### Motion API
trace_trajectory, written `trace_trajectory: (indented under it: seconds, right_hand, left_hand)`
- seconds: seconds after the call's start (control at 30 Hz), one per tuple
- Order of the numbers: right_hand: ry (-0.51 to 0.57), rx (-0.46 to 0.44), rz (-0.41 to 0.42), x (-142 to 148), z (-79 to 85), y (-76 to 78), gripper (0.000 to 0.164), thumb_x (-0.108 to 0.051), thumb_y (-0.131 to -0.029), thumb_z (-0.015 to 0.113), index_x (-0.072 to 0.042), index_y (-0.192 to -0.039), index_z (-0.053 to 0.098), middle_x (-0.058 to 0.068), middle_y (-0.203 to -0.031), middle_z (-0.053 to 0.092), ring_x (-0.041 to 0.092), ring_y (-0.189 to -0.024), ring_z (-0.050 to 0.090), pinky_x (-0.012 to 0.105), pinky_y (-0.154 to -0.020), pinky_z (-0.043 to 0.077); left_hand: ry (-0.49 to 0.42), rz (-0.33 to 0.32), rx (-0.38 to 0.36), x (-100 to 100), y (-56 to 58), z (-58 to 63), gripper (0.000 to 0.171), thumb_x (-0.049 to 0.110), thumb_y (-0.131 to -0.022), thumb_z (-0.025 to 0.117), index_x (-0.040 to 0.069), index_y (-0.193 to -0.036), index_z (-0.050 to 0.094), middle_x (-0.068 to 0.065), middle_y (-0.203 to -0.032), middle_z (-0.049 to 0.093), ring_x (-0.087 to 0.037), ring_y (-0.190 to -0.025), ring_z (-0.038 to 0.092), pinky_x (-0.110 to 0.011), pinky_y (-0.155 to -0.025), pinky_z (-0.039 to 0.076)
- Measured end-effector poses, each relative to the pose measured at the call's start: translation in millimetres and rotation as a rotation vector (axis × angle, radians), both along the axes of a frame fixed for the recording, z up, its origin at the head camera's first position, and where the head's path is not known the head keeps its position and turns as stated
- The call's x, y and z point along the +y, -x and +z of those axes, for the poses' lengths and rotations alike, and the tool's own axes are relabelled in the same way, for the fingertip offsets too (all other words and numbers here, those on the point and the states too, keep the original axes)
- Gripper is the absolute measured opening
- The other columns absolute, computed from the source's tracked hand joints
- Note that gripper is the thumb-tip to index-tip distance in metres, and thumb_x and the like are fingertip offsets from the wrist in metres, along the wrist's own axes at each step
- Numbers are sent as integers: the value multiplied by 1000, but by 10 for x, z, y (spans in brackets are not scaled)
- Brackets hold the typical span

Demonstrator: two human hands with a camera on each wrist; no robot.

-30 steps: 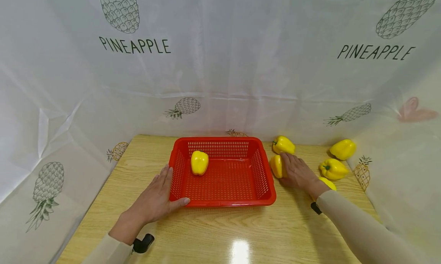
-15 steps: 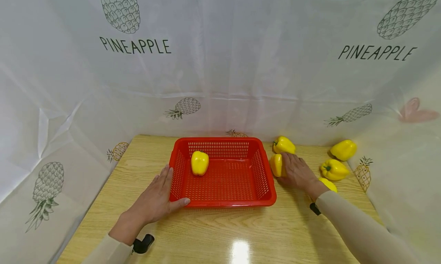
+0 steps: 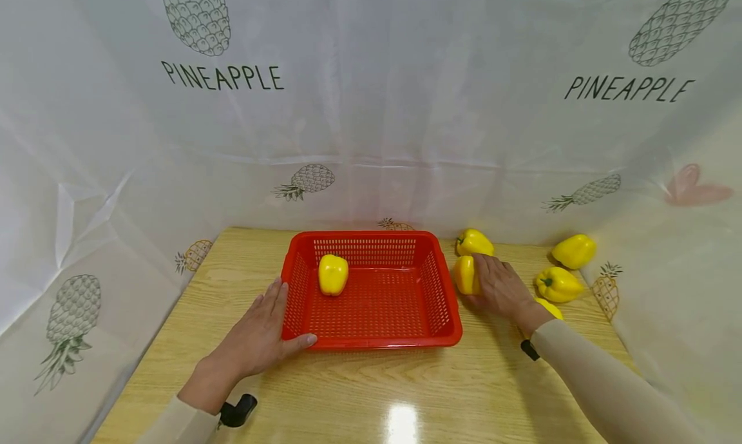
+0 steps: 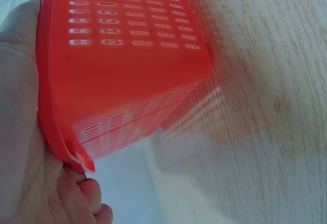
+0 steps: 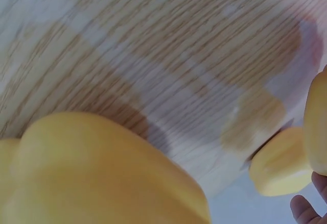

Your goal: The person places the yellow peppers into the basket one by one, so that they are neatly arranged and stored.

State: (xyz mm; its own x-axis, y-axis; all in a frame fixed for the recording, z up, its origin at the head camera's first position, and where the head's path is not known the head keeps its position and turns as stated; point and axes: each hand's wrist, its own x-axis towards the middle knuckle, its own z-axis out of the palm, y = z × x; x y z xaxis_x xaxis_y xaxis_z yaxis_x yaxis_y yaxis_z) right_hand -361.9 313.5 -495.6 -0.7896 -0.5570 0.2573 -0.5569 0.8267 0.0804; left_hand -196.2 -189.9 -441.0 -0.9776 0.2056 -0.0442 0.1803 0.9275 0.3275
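Note:
In the head view a red plastic basket [image 3: 373, 342] stands on the wooden table, one yellow bell pepper [image 3: 333, 275] in its left part. My left hand [image 3: 255, 337] rests on the basket's left rim, fingers straight, thumb along the front corner. The left wrist view shows the palm against the rim of the same basket [image 4: 127, 66]. Right of the basket, my right hand [image 3: 501, 289] grips another yellow bell pepper [image 3: 466, 275], whose right side the fingers hide. In the right wrist view that held pepper [image 5: 318, 127] shows at the right edge, beside curled fingertips [image 5: 304, 208].
Behind the held pepper lies a yellow bell pepper [image 3: 475, 242]. Farther right are two more, a back pepper [image 3: 574, 250] and a front pepper [image 3: 558, 284]. My right wrist partly covers another pepper [image 3: 549, 307]. A printed curtain [image 3: 371, 109] closes off the back.
The held pepper and my right hand have shifted very slightly away from me. The left hand stays on the basket rim. The whole head view has moved a little.

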Motion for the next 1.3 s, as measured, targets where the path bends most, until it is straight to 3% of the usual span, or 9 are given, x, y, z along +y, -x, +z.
trace_trajectory:
  seconds: [0.8, 1.3]
  right_hand:
    - [-125, 117, 77, -21, 197, 28, 93, -55, -77, 88, 5, -133, 46, 22, -114, 62, 40, -110, 63, 54, -86, 59]
    - [-154, 80, 62, -87, 290, 25, 93, -58, -81, 84, 6, -135, 45, 23, -115, 62, 40, -110, 64, 55, -89, 58]
  left_hand:
    - [9, -35, -34, -39, 92, 18, 133, 91, -85, 52, -11, -163, 19, -30, -173, 13, -48, -160, 20, -64, -128, 22]
    - [-6, -32, -21, -46, 79, 9, 131, 90, -85, 54, -11, -163, 21, -31, -173, 15, -49, -159, 21, -64, -128, 23]
